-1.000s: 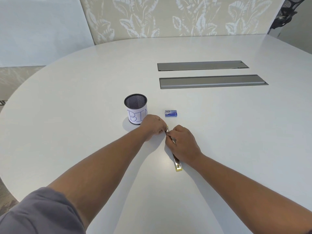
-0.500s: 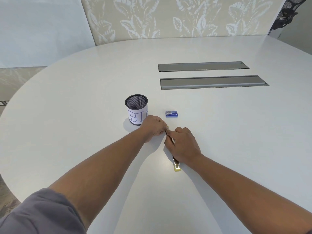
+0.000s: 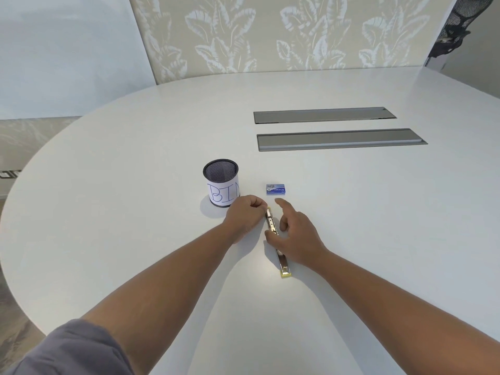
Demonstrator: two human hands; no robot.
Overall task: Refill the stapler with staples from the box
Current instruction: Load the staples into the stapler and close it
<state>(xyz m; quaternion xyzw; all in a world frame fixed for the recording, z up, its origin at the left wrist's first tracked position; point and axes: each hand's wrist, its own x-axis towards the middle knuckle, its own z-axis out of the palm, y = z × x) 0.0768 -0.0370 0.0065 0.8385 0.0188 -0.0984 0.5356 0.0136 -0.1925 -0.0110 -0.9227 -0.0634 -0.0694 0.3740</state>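
Left of the opened gold metal stapler, the left hand pinches its far tip. The right hand, fingers spread, rests over its middle. Beyond lies the small blue staple box; letting go could shift the stapler.

an office meeting room — big white table with cable hatches, mesh chair

The table is plain white, with two grey panels set in it. The stapler between the fingers is silver with yellow ends. Beyond the fingertips, the box is blue. The mesh cup is black, wrapped in white paper with blue letters. The wall is beige with a pale leaf pattern. The sleeve is grey.
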